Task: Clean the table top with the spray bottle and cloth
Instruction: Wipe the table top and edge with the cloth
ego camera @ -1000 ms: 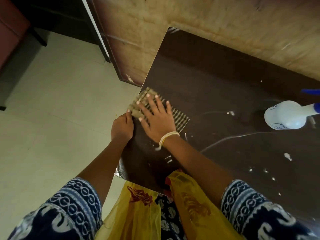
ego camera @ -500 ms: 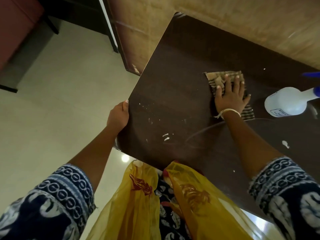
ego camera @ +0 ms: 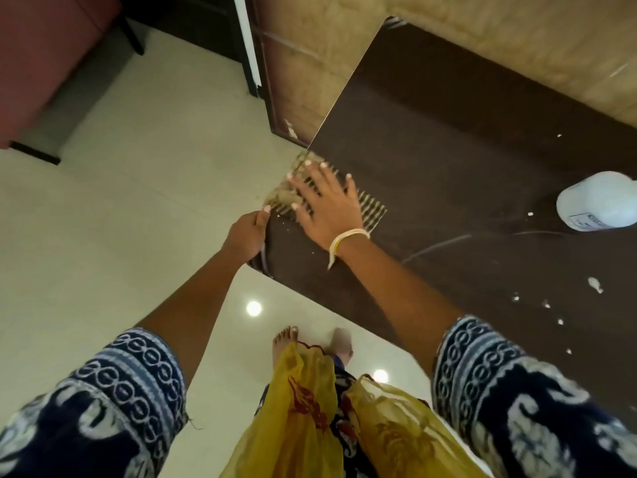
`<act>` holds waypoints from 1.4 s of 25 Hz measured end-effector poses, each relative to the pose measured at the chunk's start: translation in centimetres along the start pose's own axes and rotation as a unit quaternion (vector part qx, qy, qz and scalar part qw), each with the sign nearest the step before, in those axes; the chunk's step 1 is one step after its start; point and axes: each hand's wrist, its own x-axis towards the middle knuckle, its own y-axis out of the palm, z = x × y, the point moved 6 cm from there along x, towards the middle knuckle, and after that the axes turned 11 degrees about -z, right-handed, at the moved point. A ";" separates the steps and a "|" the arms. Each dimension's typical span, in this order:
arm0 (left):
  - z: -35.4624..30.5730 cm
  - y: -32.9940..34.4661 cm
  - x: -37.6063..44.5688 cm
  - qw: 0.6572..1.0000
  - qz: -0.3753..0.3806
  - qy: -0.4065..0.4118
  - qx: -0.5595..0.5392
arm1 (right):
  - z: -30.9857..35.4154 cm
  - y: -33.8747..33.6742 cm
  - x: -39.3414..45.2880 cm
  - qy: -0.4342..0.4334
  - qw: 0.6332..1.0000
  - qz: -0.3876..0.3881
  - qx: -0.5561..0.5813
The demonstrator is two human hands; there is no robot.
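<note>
Dark table (ego camera: 448, 150) flecked white. Cloth (ego camera: 370, 208) pressed flat at left edge by right hand (ego camera: 327, 205), fingers spread. Table edge gripped by left hand (ego camera: 246, 236). Spray bottle (ego camera: 599, 201) stood far right.

- Your right hand (ego camera: 327, 201) lies flat on the cloth (ego camera: 370, 208) at the table top (ego camera: 448, 150)'s left edge.
- Your left hand (ego camera: 246, 234) grips that edge, just left of the cloth.
- The spray bottle (ego camera: 599, 201) stands on the table, far right.
</note>
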 end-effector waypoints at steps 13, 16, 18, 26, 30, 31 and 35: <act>1.6 -0.5 0.0 0.998 0.045 -0.013 -0.052 | -2.9 -0.5 0.5 0.129 0.991 -0.010 -0.048; 1.9 -0.8 -0.5 0.994 0.060 -0.040 -0.078 | 0.8 0.4 -3.0 0.005 0.998 0.003 -0.056; 2.1 -1.1 -0.9 0.992 0.074 -0.048 -0.086 | 2.4 0.9 -5.4 -0.047 0.997 0.014 -0.063; 3.5 -1.6 -3.9 0.992 0.069 -0.060 -0.089 | 4.6 1.0 -13.1 -0.117 0.993 0.014 -0.015; 3.5 -2.1 -5.6 0.998 0.016 -0.014 -0.067 | 4.9 0.0 -15.8 -0.097 0.990 -0.036 0.098; 3.6 -2.1 -6.2 0.999 -0.002 0.001 -0.053 | 4.8 -0.2 -16.5 -0.084 0.987 -0.060 0.127; 3.1 -2.5 -8.8 0.992 -0.073 0.073 0.074 | 4.6 -2.3 -18.6 -0.054 0.973 -0.162 0.156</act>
